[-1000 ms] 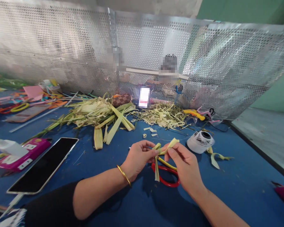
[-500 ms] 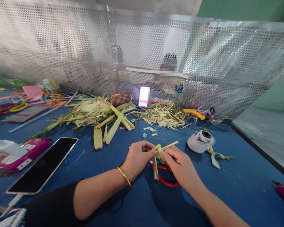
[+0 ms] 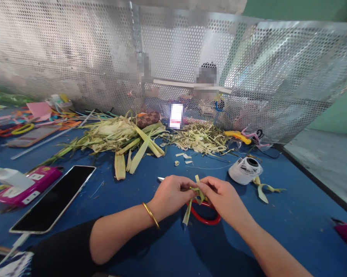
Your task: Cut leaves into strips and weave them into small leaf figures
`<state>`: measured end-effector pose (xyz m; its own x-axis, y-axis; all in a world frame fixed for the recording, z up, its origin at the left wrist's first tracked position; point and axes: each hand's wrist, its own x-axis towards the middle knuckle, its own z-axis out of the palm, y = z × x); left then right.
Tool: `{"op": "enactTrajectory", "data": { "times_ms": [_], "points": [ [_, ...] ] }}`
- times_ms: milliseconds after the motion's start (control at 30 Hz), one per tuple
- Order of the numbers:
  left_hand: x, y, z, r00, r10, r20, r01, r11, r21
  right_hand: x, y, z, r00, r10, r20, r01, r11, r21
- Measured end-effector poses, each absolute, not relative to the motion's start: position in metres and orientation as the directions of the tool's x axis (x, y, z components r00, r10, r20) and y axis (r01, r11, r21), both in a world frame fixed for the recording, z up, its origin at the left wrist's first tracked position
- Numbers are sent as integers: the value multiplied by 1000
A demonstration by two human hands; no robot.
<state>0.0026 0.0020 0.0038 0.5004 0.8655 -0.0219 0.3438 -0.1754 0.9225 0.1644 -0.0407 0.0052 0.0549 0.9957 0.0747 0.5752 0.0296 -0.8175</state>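
Observation:
Between my two hands is a pale green strip of plant leaf (image 3: 188, 211), folded over itself, with one end hanging down and a short end sticking up. My left hand (image 3: 173, 196), with a gold bangle at the wrist, pinches it from the left. My right hand (image 3: 219, 196) pinches it from the right, the fingertips close to those of the left. Red-handled scissors (image 3: 206, 221) lie on the blue table under my hands; a blade tip shows left of my left hand. Beyond my right hand stands a spool of white thread (image 3: 242, 171).
Behind lie a heap of long leaves (image 3: 112, 134) and a pile of shredded strips (image 3: 202, 138). A black-screened phone (image 3: 54, 200) and a magenta power strip (image 3: 43, 181) are at left. A perforated metal screen (image 3: 173, 46) rises at the back, with people behind it.
The leaf strip has turned in my fingers: the end that pointed right now points up. My hands have drawn closer together, and the hanging end has swung left.

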Motion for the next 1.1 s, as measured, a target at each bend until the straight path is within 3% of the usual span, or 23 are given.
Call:
{"op": "enactTrajectory", "data": {
  "times_ms": [167,333,733,967,1100],
  "points": [
    [4,1,7,647,746,-157,193,38,980,168,-38,8,92,996,16,474,-30,-880],
    [2,2,12,744,618,-253,147,217,965,167,-38,7,287,948,139,436,0,-900],
    [5,-2,2,712,629,-313,225,218,950,158,-38,-6,243,937,250,582,65,-810],
    [3,-1,3,681,662,-313,235,207,950,159,-34,-4,227,960,165,369,72,-927],
    [4,-1,6,697,633,-337,263,213,941,161,-33,-4,237,949,209,368,112,-923]
  ]
}}
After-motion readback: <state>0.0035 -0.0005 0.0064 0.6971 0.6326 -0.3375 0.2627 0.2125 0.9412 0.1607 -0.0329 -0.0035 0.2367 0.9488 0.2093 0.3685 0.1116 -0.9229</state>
